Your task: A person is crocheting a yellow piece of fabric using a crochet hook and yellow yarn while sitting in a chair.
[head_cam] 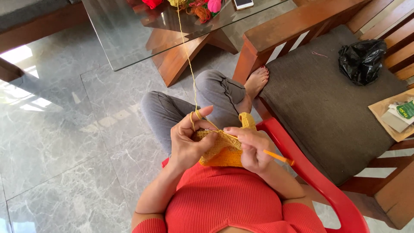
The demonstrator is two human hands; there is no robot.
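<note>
- Crochet piece (222,151): yellow-orange, held over the lap between both hands, in front of the red top (224,203).
- Left hand (187,142): fingers curled, thumb and fingers pinching the piece's left edge; yarn (189,64) loops over the raised forefinger.
- Right hand (252,149): closed around an orange hook (278,157), whose handle sticks out to the right; its tip lies at the piece's upper edge.
- Yarn: a thin yellow strand running from the left forefinger up to the glass table (129,39), near its right edge.
- Yarn balls (202,8): red, pink and orange, at the table's far edge, beside a phone (243,4).
- Red chair (310,172): its arm curves right of the person.
- Wooden bench (319,99): grey cushion, carrying a black bag (361,60) and a paper packet (394,114) at its right edge.
</note>
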